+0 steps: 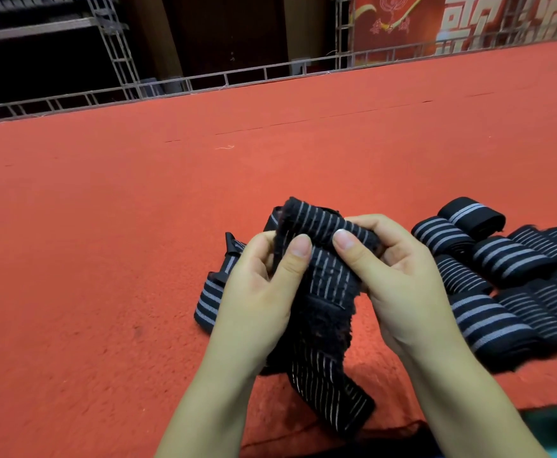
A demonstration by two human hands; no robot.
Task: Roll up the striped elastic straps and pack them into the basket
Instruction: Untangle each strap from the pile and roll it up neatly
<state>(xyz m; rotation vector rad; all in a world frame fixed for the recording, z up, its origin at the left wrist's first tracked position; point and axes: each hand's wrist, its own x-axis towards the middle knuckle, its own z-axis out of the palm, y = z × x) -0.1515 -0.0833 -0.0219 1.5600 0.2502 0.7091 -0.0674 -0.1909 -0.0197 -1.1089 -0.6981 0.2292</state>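
Fingers (298,251) of both my hands are pinching the black, grey-striped strap (323,279), its fuzzy end folding over.

Both hands, left (264,289) and right (399,276), pinch a striped strap (328,276) above the red surface (105,226); rolled straps (508,279) lie at right.

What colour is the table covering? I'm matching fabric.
Red-orange felt-like cloth, plain, seen in the head view.

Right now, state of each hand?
Left hand: closed, pinching the strap with thumb on top.
Right hand: closed, gripping the same strap at its rolled top end.
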